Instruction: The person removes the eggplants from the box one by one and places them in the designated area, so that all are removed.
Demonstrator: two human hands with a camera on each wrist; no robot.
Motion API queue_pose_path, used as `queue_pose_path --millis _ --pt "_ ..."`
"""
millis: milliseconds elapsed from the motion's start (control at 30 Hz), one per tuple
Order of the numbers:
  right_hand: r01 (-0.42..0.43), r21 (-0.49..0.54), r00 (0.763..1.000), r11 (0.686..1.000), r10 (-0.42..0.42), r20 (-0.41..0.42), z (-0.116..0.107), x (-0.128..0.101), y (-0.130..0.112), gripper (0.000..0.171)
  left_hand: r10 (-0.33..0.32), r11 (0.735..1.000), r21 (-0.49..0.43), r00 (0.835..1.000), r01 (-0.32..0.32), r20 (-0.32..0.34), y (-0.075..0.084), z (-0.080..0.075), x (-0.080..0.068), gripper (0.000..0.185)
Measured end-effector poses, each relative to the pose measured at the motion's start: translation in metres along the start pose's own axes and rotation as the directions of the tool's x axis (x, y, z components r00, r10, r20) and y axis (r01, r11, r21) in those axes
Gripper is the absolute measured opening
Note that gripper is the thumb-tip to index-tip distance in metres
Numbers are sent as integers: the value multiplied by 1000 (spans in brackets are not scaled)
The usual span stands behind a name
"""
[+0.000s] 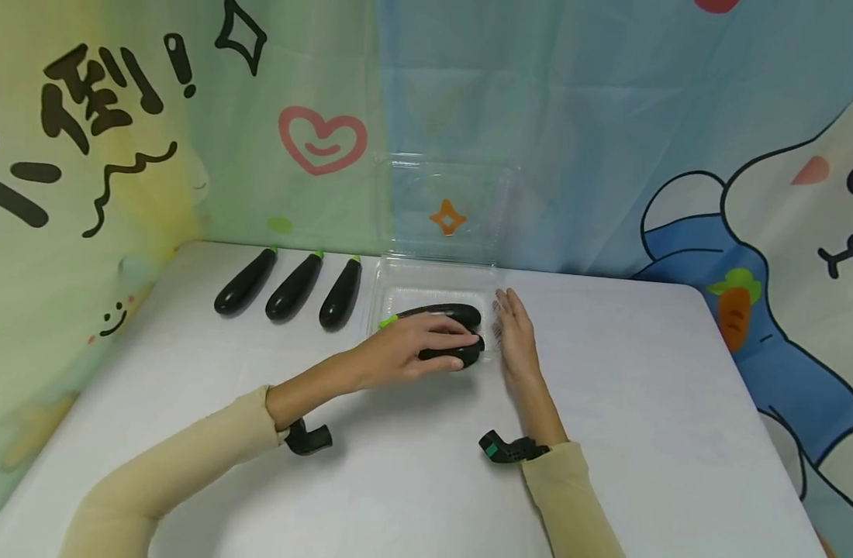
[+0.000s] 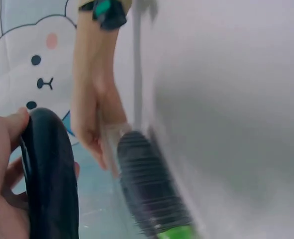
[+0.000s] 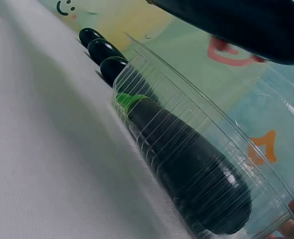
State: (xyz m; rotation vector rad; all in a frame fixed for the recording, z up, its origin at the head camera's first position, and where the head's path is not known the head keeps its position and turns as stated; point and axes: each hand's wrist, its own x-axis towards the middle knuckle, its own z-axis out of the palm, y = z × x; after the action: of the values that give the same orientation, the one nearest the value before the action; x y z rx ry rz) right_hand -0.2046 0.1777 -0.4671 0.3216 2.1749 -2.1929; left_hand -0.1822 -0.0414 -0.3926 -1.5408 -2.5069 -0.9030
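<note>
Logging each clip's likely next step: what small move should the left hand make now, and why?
Probably lower the held eggplant into the clear tray beside the eggplant already inside. The left hand grips it just above the tray, while the right hand steadies the tray's side.

Long soft tan sleeves (image 1: 189, 457) on both arms. Small black camera strapped under each wrist, a green bit (image 1: 492, 449) on one.

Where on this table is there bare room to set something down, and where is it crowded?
Bare: the wide stretch of table right of the right hand, and the near strip between both forearms. Crowded: the back left, where three eggplants lie beside the clear tray, which holds one eggplant while the left hand lowers another.
</note>
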Motion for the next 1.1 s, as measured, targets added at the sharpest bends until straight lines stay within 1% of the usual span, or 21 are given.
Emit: queue_pose_path --millis 67,133,233,300,400,500,567,633,700,833,900,1000,1100 --pt "0 7 1000 1000 0 -5 1 0 0 55 -19 1000 -11 1000 19 16 1 3 -10 39" --pt "6 18 1000 1000 -6 -3 1 1 0 55 -58 998 -18 998 59 24 1 4 -21 40" --pt "14 33 1000 999 -15 3 2 2 0 55 -96 995 -23 995 96 15 1 4 -36 41" --pt "17 37 1000 999 -18 5 2 2 0 55 -100 995 -21 995 100 6 2 3 -43 41" --pt "16 40 1000 999 -17 14 1 1 0 56 -66 998 6 998 67 -12 3 2 -52 38" --pt "14 45 1000 999 -15 18 0 0 -2 55 -37 998 44 999 38 -30 4 2 -57 37" --pt "6 49 1000 999 -8 22 0 0 -3 55 -42 998 44 998 44 -39 5 1 -59 36" --pt "-1 63 1000 998 0 22 -1 0 -5 55 -69 997 25 997 71 -40 6 1 -60 37" --pt "-7 77 1000 997 5 26 -1 1 -6 55 -116 993 -9 993 116 -35 6 1 -62 37" --pt "-7 88 1000 996 5 28 0 2 -5 55 -211 975 -75 977 209 -21 8 -1 -65 38" --pt "-4 79 1000 997 2 28 0 2 -4 55 -247 965 -99 969 244 -21 8 -2 -67 39" --pt "3 67 1000 998 -4 26 0 2 -2 55 -265 960 -102 964 260 -38 8 -2 -70 46" --pt "13 55 1000 998 -14 22 0 2 0 55 -239 970 -62 969 235 -57 6 -1 -72 55"
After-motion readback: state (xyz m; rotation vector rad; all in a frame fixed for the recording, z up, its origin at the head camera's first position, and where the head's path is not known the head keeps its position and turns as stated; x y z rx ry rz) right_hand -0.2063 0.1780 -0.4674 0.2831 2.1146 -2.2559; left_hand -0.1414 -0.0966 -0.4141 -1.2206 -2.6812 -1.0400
